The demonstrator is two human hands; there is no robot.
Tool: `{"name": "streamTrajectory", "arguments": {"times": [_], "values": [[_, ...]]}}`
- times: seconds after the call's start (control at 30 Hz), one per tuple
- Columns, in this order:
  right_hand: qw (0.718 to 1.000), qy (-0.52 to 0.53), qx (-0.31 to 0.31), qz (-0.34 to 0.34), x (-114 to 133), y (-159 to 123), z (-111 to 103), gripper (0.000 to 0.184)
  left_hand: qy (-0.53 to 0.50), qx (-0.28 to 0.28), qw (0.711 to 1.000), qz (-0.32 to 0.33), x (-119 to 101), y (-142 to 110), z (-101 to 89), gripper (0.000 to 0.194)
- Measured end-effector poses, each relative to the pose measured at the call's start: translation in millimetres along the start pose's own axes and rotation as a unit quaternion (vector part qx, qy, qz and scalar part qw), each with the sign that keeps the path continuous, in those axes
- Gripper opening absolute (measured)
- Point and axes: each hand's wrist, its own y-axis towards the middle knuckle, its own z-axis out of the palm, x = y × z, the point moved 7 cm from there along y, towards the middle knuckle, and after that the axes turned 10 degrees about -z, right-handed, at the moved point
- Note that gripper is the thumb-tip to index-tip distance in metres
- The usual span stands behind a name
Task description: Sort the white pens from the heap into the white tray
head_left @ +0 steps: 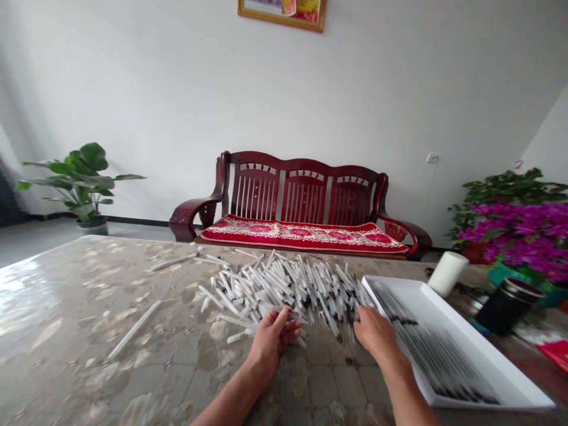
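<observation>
A heap of pens with whitish, see-through barrels and some dark ends lies in a loose tangle on the table. My left hand is at the heap's near edge, its thumb and fingers closed on a slim pen that points right. At the heap's right end, my right hand is curled closed beside the tray; its fingertips are turned away, so what they hold is hidden. Inside the shallow white tray, dark-tipped pens lie side by side in rows, slightly blurred.
The patterned table bears a stray pen tube and another pen on the left. Beyond the tray stand a white roll, a dark cup and purple flowers. A red wooden bench is behind the table.
</observation>
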Motion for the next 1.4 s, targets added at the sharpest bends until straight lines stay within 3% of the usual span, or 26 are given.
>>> {"name": "streamTrajectory", "arguments": {"times": [0.13,0.27,0.33,0.43,0.53,0.67,0.77,0.97,1.4], "values": [[0.991,0.108,-0.069,-0.027,20,3,-10,0.017,-0.009,-0.002,1.000,0.005,-1,-1,-0.5,0.010],[0.934,0.330,-0.085,-0.107,54,4,-4,0.014,-0.013,-0.011,1.000,0.014,-4,-2,-1.2,0.013],[0.914,0.368,-0.089,-0.150,67,3,-1,0.017,-0.012,-0.013,1.000,0.020,-5,-1,-1.5,0.015],[0.935,0.297,-0.102,-0.165,67,2,2,0.020,-0.001,-0.011,0.999,0.030,-5,-1,-1.1,0.020],[0.968,0.190,-0.096,-0.135,56,2,3,0.022,0.018,-0.009,0.999,0.033,-2,-1,-0.6,0.028],[0.985,0.111,-0.091,-0.093,45,1,2,0.026,0.034,-0.026,0.998,0.049,-3,-1,-3.4,0.039],[0.983,0.108,-0.111,-0.095,49,-1,-3,0.029,0.032,-0.047,0.996,0.072,-8,-1,-7.2,0.045],[0.961,0.152,-0.163,-0.164,75,-9,-10,0.030,0.002,-0.092,0.990,0.104,-17,-5,-16.0,0.047],[0.941,0.116,-0.158,-0.276,138,-9,-9,0.033,-0.003,-0.109,0.986,0.124,-21,-5,-22.3,0.043]]}}
